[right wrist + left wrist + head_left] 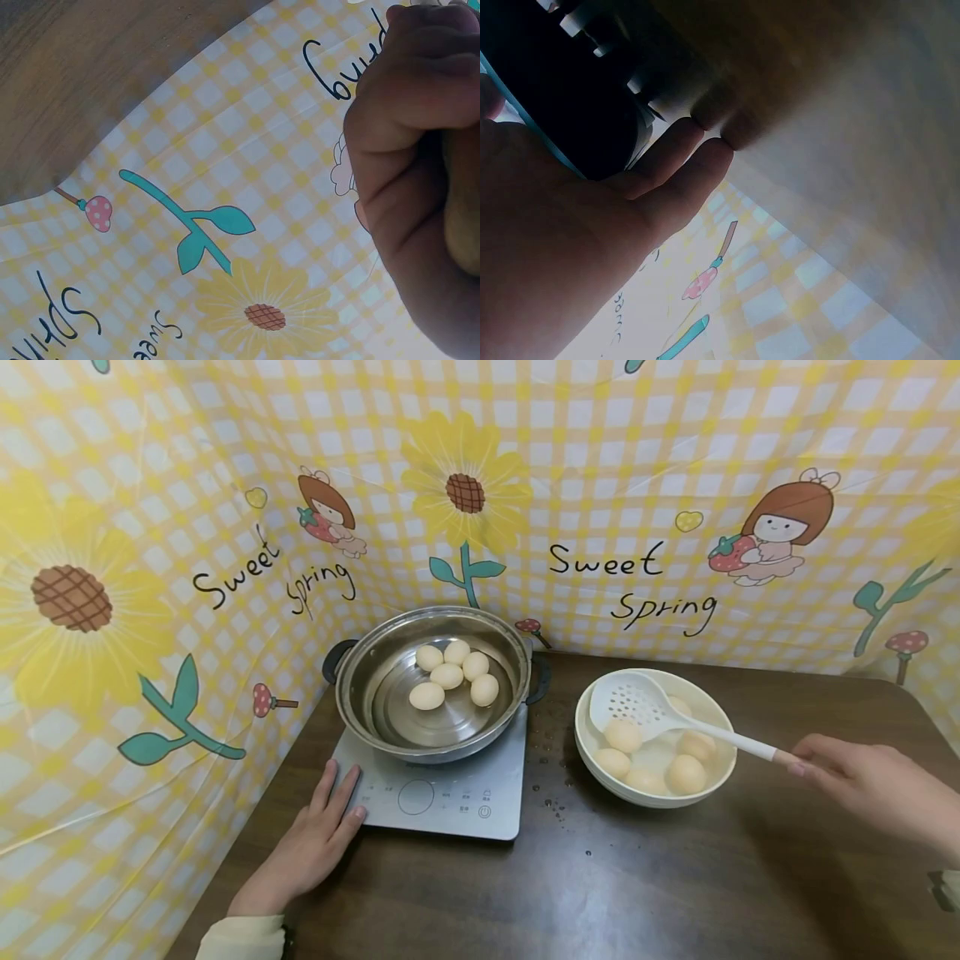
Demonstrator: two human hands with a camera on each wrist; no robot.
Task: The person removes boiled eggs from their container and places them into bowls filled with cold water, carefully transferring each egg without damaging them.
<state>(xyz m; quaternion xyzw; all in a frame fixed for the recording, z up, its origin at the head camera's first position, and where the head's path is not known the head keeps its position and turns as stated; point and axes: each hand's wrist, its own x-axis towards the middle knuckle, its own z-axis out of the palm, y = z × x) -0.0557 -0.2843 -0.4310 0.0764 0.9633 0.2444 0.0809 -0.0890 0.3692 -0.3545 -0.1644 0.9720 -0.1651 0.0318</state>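
Observation:
In the head view my right hand (873,781) grips the wooden-ended handle of a white slotted spoon (716,732). The spoon's perforated head is tilted inside a white bowl (626,795) holding several eggs (686,774). One egg (623,736) lies against the lower edge of that head. In the right wrist view the fingers of my right hand (405,150) are curled round the handle. My left hand (311,839) lies with extended fingers at the left edge of a grey induction cooker (480,789). The left wrist view shows my left hand (615,210) beside the cooker's dark underside (570,97).
On the cooker stands a wide steel pot (360,727) with black side handles and several pale eggs (447,676) in it. Water drops (551,803) dot the brown table (600,902) between cooker and bowl. A checked yellow cloth (585,468) hangs behind and at the left.

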